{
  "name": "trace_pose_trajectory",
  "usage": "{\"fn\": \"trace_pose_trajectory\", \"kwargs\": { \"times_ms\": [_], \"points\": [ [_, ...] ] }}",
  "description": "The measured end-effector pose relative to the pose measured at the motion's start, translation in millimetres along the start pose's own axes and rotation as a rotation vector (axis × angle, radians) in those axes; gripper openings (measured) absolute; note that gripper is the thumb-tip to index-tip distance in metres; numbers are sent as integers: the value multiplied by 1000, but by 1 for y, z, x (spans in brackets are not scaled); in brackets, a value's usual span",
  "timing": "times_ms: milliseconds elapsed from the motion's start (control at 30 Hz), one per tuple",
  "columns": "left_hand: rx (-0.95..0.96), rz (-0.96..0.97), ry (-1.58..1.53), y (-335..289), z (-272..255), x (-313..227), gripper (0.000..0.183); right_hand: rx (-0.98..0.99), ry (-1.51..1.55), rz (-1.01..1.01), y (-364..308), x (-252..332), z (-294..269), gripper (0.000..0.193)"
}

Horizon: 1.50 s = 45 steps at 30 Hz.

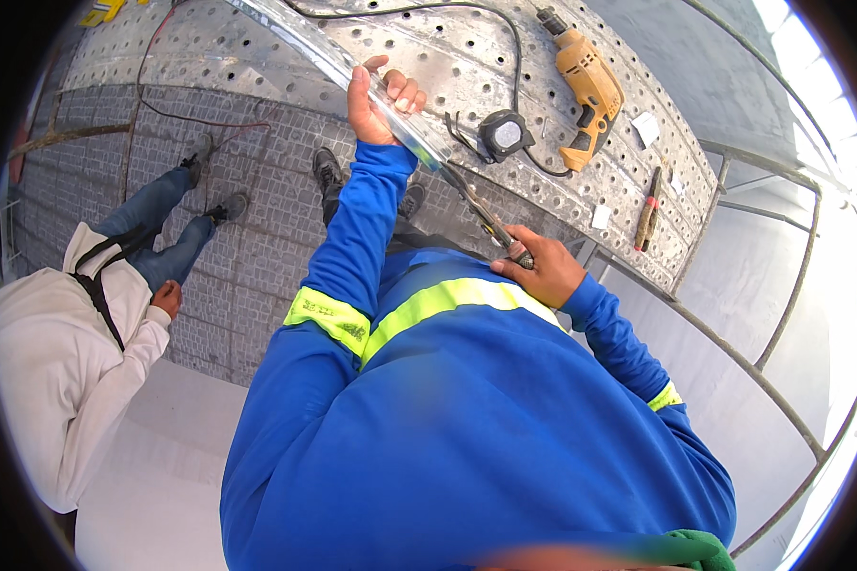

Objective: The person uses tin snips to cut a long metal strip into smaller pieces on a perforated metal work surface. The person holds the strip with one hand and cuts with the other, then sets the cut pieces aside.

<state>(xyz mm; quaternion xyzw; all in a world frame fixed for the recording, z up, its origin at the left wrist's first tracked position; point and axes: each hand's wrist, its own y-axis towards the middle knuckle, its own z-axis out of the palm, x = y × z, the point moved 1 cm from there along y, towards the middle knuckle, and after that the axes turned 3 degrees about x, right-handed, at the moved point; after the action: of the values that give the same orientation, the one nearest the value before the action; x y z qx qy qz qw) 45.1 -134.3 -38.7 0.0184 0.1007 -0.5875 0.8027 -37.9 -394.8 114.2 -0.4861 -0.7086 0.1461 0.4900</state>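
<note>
A long shiny metal profile runs slantwise from the top edge down toward my waist. My left hand is closed around it, thumb and fingers on either side. Close to my belly, my right hand grips the end of a long dark hand tool. The tool lies in line with the profile's near end and seems to meet it; its exact kind I cannot make out. A black and grey tape measure rests on the perforated metal platform, right of my left hand.
A yellow corded drill lies on the platform, its black cable looping behind the tape measure. Farther right is a red-handled tool. Metal railings bound the right side. At left stands another person in a light top.
</note>
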Motion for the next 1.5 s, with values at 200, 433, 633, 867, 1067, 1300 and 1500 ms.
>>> {"fn": "trace_pose_trajectory", "kwargs": {
  "times_ms": [200,433,633,867,1067,1300,1500],
  "points": [
    [8,8,7,0,-2,1,40,-27,21,-11,2,-2,4,54],
    [62,-7,-18,-1,-8,0,41,-95,-2,-25,1,-2,9,51],
    [64,-17,-31,-1,-8,0,41,-80,-20,-26,0,2,6,55],
    [52,-27,-46,-1,-8,-1,40,-26,-20,34,5,10,1,59],
    [57,-10,-35,-1,-6,0,38,-68,-34,23,4,13,3,44],
    [45,-2,-15,-1,-6,1,37,-50,4,78,4,18,-1,51],
    [36,-9,-24,0,-7,0,38,-31,40,93,10,24,-2,52]
  ]
}}
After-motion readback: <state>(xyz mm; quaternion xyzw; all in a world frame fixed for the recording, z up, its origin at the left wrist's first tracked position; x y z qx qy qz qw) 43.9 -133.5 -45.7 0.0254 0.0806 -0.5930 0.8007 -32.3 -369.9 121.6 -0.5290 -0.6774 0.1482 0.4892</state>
